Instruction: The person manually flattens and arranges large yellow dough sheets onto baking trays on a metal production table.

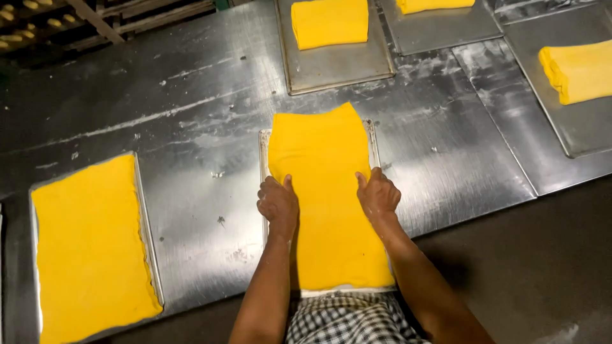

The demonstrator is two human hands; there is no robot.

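Observation:
A long sheet of bright yellow dough lies over a narrow metal tray in the middle of the steel table. My left hand presses on the sheet's left edge, fingers curled over the tray's rim. On the sheet's right edge rests my right hand, fingers bent and gripping the dough. The far end of the sheet reaches past the tray's top edge. Its near end sits at the table's front edge, just above my checked apron.
A second tray at the left is covered by a flat yellow dough sheet. Folded dough blocks sit on trays at the back and right. A wooden rack stands far left. Dark floor lies at bottom right.

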